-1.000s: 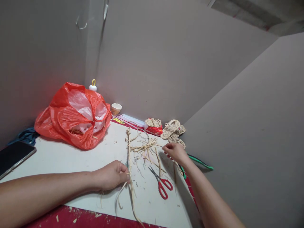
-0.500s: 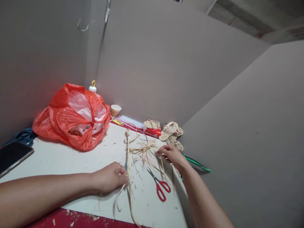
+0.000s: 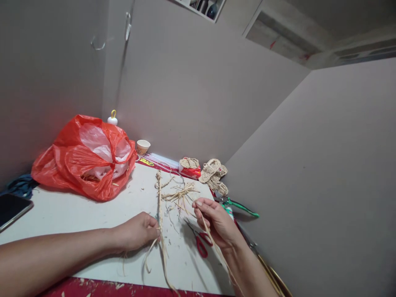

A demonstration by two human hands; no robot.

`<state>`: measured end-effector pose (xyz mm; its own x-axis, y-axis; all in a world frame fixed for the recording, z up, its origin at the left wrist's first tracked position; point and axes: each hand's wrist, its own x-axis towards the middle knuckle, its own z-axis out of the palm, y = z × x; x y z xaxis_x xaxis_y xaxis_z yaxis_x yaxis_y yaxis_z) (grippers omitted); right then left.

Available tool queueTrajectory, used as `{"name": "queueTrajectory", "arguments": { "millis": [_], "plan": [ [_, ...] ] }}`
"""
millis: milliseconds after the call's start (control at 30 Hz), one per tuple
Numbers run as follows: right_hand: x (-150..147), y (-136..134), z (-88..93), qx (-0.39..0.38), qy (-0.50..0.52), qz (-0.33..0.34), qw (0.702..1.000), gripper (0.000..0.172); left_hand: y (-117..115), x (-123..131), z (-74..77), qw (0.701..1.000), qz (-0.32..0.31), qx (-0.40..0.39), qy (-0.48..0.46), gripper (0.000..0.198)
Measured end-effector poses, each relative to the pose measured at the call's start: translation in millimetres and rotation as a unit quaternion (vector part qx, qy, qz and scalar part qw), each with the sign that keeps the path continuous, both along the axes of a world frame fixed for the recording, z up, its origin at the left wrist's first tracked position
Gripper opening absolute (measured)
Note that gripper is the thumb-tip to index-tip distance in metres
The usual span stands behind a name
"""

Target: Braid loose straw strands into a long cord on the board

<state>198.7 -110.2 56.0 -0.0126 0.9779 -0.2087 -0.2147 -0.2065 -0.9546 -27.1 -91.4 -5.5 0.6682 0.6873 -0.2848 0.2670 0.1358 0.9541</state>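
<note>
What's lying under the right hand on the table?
Red-handled scissors lie on the table below the right hand, which pinches a straw strand. The hand hides part of their handles.

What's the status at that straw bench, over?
Left hand pinches braided straw cord. Right hand holds loose straw strand. Red scissors lie between them.

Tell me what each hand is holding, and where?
The left hand pinches the braided straw cord near its loose lower end. The right hand holds a straw strand near its upper end.
</note>
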Motion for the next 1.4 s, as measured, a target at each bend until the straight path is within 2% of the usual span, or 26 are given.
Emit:
{"name": "queueTrajectory", "arguments": {
  "millis": [200,367,567,800,1133,1400],
  "plan": [
    [-27,-19,-6.1,0.011,0.023,0.041,0.999,0.017,0,0,1.3,1.000,-0.002,-0.007,-0.013,0.027],
    [-40,-26,-11.2,-0.002,0.015,0.054,0.998,0.021,0,0,7.2,0.999,-0.012,-0.023,-0.022,0.027],
    [-43,-31,-13.5,-0.025,-0.037,0.021,0.999,0.023,0,2,9.1,0.996,-0.008,-0.061,-0.061,0.023],
    [-59,-48,-31.8,-0.086,-0.027,-0.003,0.996,0.030,1,0,9.8,0.996,-0.010,-0.072,-0.061,0.022],
    [-67,-55,-35.8,-0.086,-0.037,-0.044,0.995,0.028,1,-1,19.9,0.991,-0.025,-0.107,-0.073,0.016],
    [-79,-47,-47.9,-0.084,-0.124,-0.035,0.988,0.032,2,-1,6.8,0.992,-0.026,-0.075,-0.095,0.023]
  ]
}}
